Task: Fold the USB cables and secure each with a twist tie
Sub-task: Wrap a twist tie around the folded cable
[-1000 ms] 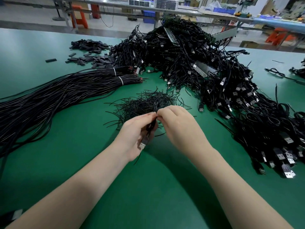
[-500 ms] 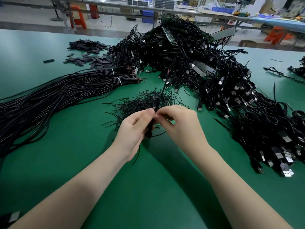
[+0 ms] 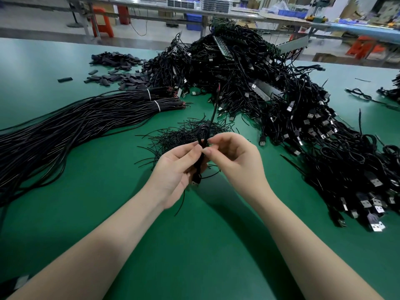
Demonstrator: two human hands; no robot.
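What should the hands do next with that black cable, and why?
Probably fold the loose end down into the bundle. The left hand grips the folded black USB cable, the right hand pinches it, but one end sticks up free and no tie shows around it yet.

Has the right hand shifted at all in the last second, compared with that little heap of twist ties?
Yes. The right hand has drawn slightly rightward and back toward the person from the twist-tie heap, opening a gap from the left hand holding the folded cable.

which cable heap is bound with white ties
The straight cable bundle left of the hands: two white ties band it. The tangled USB pile at right shows none.
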